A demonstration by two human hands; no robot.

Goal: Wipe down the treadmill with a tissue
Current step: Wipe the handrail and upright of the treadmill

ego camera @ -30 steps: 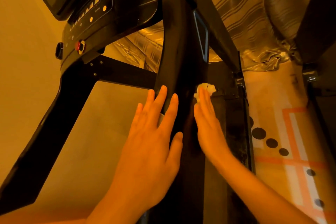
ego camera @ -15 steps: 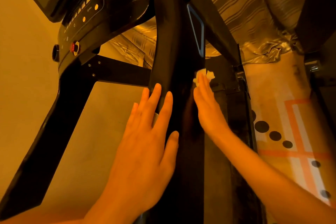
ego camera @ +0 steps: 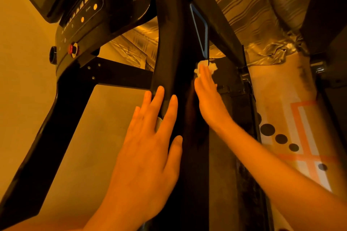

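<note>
The treadmill is filling the middle of the frame, and its black post is running from the top edge down to the bottom edge. The tissue is sitting a little right of the middle of the frame. It is a small white crumpled wad, and it is touching the right side of the post, just under a blue-edged part.

The right hand is pressing the tissue against the post with straight fingers, and the tissue is peeking out past the fingertips. Its grip is staying open, with no fingers curling round the tissue.

The left hand is lying flat on the left front of the post, lower in the frame, with its fingers spread and straight. Its grip is open too. A small pale bit is showing between two of its fingers, and I cannot tell what it is.

The control panel is showing orange dots in the upper left of the frame, with a red button just below it. A shiny striped curtain is hanging in the upper right. A floor mat with black dots and orange lines is lying at the right.
</note>
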